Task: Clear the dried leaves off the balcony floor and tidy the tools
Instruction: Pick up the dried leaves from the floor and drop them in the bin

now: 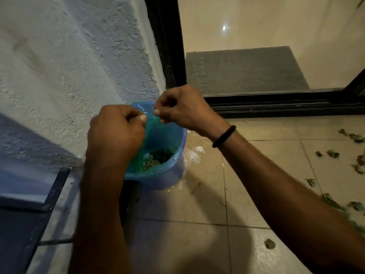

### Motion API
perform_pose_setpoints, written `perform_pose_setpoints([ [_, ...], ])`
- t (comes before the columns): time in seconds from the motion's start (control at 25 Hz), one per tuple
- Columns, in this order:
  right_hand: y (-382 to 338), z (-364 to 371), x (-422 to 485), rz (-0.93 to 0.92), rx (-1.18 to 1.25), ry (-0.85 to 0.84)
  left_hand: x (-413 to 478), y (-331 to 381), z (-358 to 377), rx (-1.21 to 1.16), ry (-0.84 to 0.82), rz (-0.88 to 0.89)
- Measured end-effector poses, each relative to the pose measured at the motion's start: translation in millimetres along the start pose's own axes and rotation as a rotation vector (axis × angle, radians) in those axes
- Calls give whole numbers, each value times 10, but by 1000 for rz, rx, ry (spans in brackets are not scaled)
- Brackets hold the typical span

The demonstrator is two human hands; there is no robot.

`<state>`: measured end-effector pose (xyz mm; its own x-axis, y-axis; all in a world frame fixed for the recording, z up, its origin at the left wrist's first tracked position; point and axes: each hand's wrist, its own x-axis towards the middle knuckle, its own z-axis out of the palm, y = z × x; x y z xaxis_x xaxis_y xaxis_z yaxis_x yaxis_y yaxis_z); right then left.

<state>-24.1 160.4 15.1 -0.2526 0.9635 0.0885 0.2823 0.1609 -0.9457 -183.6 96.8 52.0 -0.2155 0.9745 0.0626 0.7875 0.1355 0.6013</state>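
Dried leaves (156, 158) lie at the bottom of the blue bin (175, 177), inside its green liner bag (158, 133). Left hand (116, 131) and right hand (183, 107) each pinch the bag's raised edge above the bin. Loose leaves (333, 154) lie scattered on the tiles right of the bin; black door track (276, 103) runs behind it

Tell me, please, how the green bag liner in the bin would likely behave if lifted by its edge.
Probably floppy: the bag liner is thin, translucent film that folds where the left hand and right hand pinch its edge. Likely light, since only a small heap of leaves lies at its bottom. The bin might tip with it.
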Motion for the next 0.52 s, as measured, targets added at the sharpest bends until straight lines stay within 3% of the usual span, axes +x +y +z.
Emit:
perform_pose_setpoints([
  [0.12, 166, -381, -151, 98, 162, 157, -139, 384, 182, -114, 46, 95],
  [0.28, 545, -935, -635, 293, 324, 381, -354, 873, 780, -288, -180, 182],
  [0.52, 1201, -1713, -1711, 556, -4, 686, -867, 1065, 2148, -183, -415, 155],
])
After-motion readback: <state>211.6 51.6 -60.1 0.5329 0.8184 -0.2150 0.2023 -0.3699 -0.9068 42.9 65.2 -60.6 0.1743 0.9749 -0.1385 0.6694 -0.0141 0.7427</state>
